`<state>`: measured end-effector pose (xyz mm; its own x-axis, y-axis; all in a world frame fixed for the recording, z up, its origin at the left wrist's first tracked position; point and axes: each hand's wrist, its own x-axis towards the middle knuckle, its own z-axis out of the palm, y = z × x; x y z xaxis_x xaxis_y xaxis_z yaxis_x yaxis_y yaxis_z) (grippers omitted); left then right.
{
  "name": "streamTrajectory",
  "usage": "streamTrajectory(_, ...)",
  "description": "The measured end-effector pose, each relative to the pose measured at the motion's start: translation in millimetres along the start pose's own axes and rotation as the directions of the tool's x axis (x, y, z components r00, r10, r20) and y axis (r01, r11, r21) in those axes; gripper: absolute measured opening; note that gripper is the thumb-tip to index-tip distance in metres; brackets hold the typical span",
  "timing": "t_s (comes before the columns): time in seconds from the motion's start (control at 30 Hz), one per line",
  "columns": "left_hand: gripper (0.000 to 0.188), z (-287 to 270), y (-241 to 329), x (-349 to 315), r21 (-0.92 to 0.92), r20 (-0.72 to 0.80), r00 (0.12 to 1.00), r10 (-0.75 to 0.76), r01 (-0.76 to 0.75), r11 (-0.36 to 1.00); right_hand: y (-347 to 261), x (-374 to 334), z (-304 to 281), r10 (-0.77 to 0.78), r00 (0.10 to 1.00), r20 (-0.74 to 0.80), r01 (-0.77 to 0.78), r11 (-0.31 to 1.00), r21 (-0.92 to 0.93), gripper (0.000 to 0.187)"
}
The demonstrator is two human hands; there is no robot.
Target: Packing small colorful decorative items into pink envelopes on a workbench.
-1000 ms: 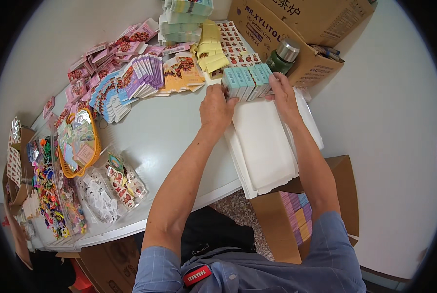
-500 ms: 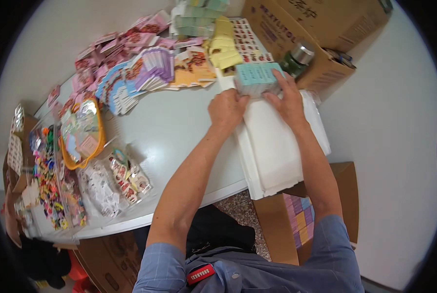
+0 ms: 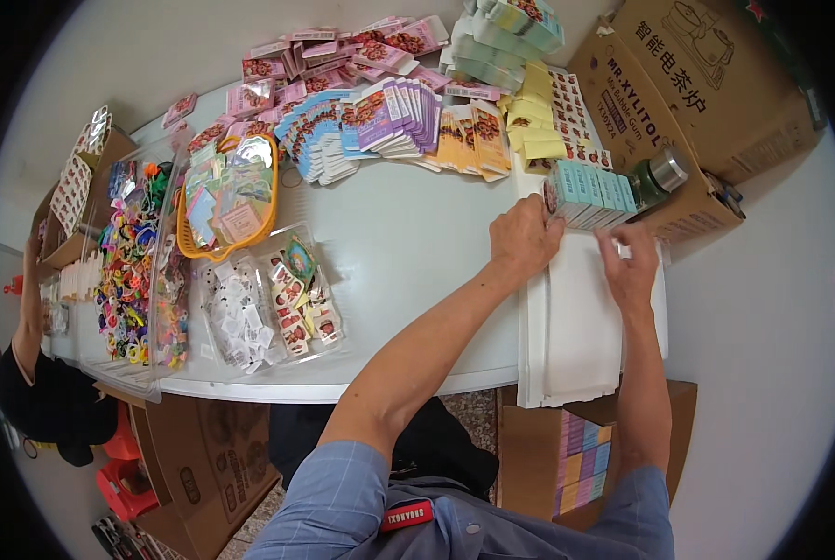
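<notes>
A row of small mint-green boxes (image 3: 590, 193) stands packed together on a pile of white sheets or bags (image 3: 581, 322) at the right end of the table. Against the boxes' near left corner, my left hand (image 3: 526, 235) is closed, its thumb pressing on them; its other fingertips are partly hidden. Just below their near right side, my right hand (image 3: 630, 269) hovers over the white pile, fingers bent, with a gap between thumb and forefinger. A dark green bottle with a silver cap (image 3: 658, 177) lies close beside the boxes.
Fanned cards or flat boxes (image 3: 399, 117), yellow pieces (image 3: 534, 117) and a sticker sheet (image 3: 578, 117) lie behind. Left are a yellow basket (image 3: 273, 210), clear trays (image 3: 305, 299) and a bin of colourful trinkets (image 3: 133, 271). Cartons (image 3: 623, 89) stand back right. Another person's arm (image 3: 30, 299) shows far left.
The view has swung, so the table's contents sit further right. My right hand has come off the top of the mint-green boxes and moved nearer me; my left hand stays at their corner.
</notes>
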<state>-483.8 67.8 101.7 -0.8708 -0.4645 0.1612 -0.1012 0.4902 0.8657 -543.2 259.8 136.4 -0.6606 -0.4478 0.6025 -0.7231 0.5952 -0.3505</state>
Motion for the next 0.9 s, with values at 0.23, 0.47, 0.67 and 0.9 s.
streamTrajectory(0.23, 0.022, 8.8, -3.5, 0.8, 0.03, -0.038, 0.999, 0.031, -0.03, 0.999, -14.2, 13.4, 23.6, -0.157, 0.918, 0.364, 0.159, 0.987, 0.027, 0.024)
streamTrajectory(0.47, 0.019, 7.0, -6.2, 2.8, 0.069, 0.026, 1.0, 0.009, -0.011, 0.998, -16.1, 3.4, 37.5, -0.139, 0.929, 0.343, 0.182, 0.979, -0.096, 0.028)
streamTrajectory(0.67, 0.019, 9.3, -4.7, 0.3, 0.052, 0.021, 1.0, 0.023, -0.024, 0.998, -19.4, 1.8, 38.6, -0.132, 0.916, 0.378, 0.206, 0.965, -0.163, 0.031)
streamTrajectory(0.9, 0.022, 5.2, -10.9, -10.8, -0.053, -0.049, 0.996, 0.08, -0.083, 0.995, -23.8, 2.9, 39.0, -0.111, 0.896, 0.43, 0.199, 0.966, -0.165, 0.035)
